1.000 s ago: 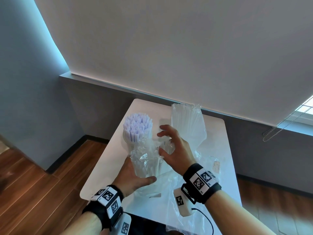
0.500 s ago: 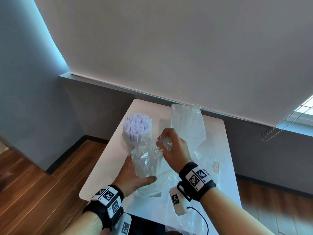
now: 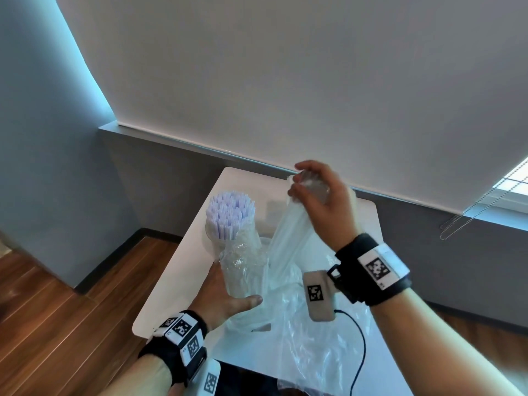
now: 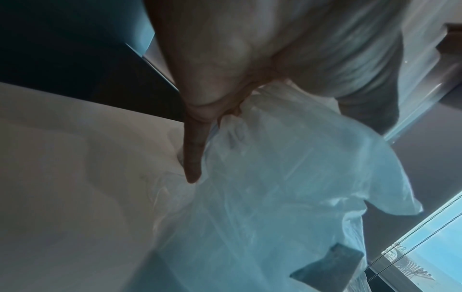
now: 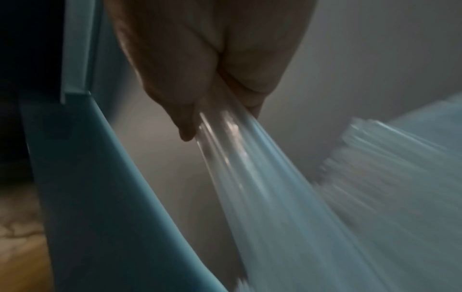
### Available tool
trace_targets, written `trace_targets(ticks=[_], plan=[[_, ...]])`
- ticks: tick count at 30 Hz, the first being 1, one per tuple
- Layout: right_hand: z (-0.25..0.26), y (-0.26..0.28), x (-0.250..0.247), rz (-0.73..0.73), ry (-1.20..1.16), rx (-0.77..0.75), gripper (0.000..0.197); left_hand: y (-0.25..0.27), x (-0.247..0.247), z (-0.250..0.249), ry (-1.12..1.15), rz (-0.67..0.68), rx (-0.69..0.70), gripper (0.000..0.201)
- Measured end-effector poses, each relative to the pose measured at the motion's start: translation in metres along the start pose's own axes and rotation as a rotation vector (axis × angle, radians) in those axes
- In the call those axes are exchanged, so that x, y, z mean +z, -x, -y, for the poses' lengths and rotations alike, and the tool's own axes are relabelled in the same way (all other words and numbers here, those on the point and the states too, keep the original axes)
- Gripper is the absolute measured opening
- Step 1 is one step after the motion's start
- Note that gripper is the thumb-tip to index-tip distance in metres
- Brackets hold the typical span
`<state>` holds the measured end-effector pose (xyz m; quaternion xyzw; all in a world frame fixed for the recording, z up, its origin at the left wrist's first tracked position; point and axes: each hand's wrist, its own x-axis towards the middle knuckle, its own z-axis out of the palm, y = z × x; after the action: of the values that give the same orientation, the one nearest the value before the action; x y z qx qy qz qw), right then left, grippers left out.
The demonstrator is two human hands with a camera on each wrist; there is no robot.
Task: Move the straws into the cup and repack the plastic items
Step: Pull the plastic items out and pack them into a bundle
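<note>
A clear cup (image 3: 217, 238) packed with lilac straws (image 3: 231, 208) stands at the back left of the white table (image 3: 183, 281). Just in front of it my left hand (image 3: 234, 284) grips a stack of clear plastic cups in a crinkled sleeve (image 3: 245, 267), thumb at the front. My right hand (image 3: 300, 181) is raised above the table and pinches the bunched top of a long clear plastic bag (image 3: 288, 232), stretched taut down to the table. The right wrist view shows the bag (image 5: 262, 177) running from my fingers (image 5: 185, 126). Plastic (image 4: 287, 197) fills the left wrist view under my hand (image 4: 225, 69).
Loose clear wrapping (image 3: 314, 352) lies over the near right of the table. The table stands against a grey wall under a white blind, with a bead chain (image 3: 457, 224) hanging at the right. Wood floor (image 3: 71, 324) lies to the left.
My right hand closed on the top of the clear bag near the cup stack and lifted it up and back, stretching it taut. The left hand stayed on the cup stack.
</note>
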<state>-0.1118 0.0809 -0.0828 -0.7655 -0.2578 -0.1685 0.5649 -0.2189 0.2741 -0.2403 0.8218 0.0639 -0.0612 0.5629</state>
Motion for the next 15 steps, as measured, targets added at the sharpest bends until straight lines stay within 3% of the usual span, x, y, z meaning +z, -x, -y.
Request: trace_targets(ticks=[5,8,11,15], plan=[[0.042,-0.045,-0.044,-0.034,-0.135,-0.094,0.029,0.001,0.001,-0.003,0.009,-0.011,0.027,0.11],[0.048,-0.077,-0.065,-0.035,-0.068,-0.182,0.035,0.002,0.0,-0.003,0.02,-0.006,0.025,0.111],[0.027,-0.099,-0.073,-0.02,0.005,-0.192,0.032,0.001,0.0,-0.001,0.019,0.007,0.007,0.114],[-0.025,-0.099,-0.06,0.022,0.085,-0.097,0.026,0.002,0.001,0.0,0.012,0.001,-0.01,0.117]])
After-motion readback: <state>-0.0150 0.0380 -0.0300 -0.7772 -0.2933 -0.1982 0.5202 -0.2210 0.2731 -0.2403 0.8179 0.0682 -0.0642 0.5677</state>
